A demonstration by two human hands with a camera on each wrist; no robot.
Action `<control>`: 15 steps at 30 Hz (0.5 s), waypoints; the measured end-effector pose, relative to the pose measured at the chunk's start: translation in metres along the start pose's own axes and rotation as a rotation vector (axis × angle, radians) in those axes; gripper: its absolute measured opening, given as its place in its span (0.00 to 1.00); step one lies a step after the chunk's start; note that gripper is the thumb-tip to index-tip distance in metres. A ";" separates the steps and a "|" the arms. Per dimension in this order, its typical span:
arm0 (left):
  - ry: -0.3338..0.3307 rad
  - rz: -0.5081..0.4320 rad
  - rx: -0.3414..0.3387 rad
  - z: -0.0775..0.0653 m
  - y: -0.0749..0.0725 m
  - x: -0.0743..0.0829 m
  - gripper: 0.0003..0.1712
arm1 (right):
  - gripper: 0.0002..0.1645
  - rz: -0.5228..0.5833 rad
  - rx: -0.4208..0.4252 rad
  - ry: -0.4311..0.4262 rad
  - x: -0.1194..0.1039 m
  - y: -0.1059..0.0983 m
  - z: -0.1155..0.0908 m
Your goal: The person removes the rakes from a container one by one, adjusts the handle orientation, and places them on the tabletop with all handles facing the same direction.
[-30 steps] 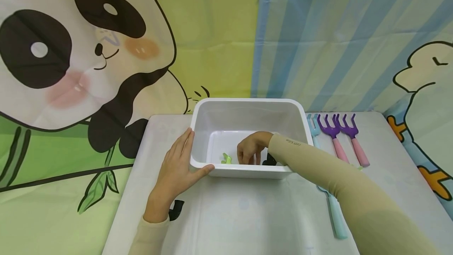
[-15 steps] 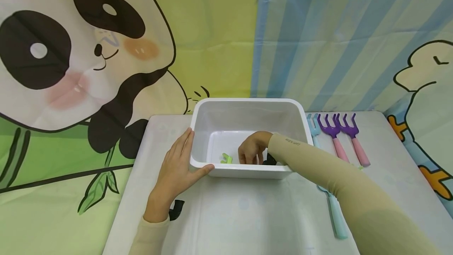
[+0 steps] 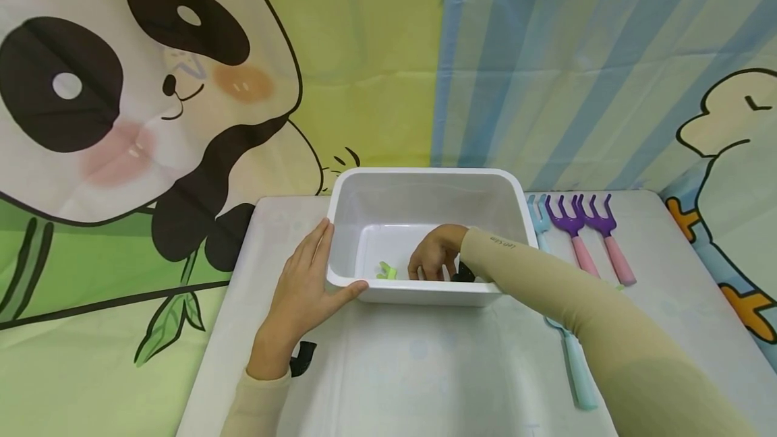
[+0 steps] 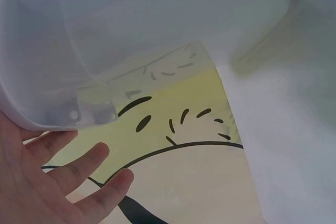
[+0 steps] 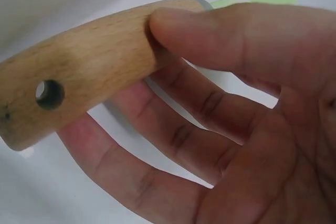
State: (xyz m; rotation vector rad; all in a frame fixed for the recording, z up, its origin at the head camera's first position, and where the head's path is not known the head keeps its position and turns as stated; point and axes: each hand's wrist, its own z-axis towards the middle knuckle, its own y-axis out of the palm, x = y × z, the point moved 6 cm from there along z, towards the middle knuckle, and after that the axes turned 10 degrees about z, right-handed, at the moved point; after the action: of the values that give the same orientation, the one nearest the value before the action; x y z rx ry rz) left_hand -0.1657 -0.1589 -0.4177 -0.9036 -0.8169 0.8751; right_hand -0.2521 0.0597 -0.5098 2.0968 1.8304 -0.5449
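Note:
A white plastic bin stands at the far side of the table. My left hand rests on its front left corner, fingers straight along the outer side and thumb over the front rim. Inside the bin, my right hand holds a small garden fork by its wooden handle. In the right wrist view the thumb lies on the handle and the fingers curl beneath it. The fork's light green head points left, low in the bin; part of it is hidden by the front wall.
Two purple forks with pink handles lie right of the bin. A light blue fork is beside them, and a light blue handle lies nearer, partly behind the right sleeve. A printed cloth hangs behind the table.
The green fork head has shifted very slightly left and turned a little inside the bin. My left hand and the bin have stayed in place.

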 end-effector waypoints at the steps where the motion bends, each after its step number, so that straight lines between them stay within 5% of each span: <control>1: 0.002 0.000 0.001 0.000 0.000 0.000 0.66 | 0.16 -0.003 0.003 -0.002 0.000 0.000 -0.001; 15: -0.002 -0.013 -0.012 0.001 0.000 0.000 0.65 | 0.22 0.040 0.034 -0.057 -0.005 -0.012 -0.009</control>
State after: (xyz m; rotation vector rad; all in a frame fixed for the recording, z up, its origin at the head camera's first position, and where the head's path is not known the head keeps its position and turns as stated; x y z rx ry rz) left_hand -0.1661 -0.1585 -0.4169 -0.9074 -0.8297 0.8600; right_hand -0.2634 0.0608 -0.4988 2.1127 1.7559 -0.6238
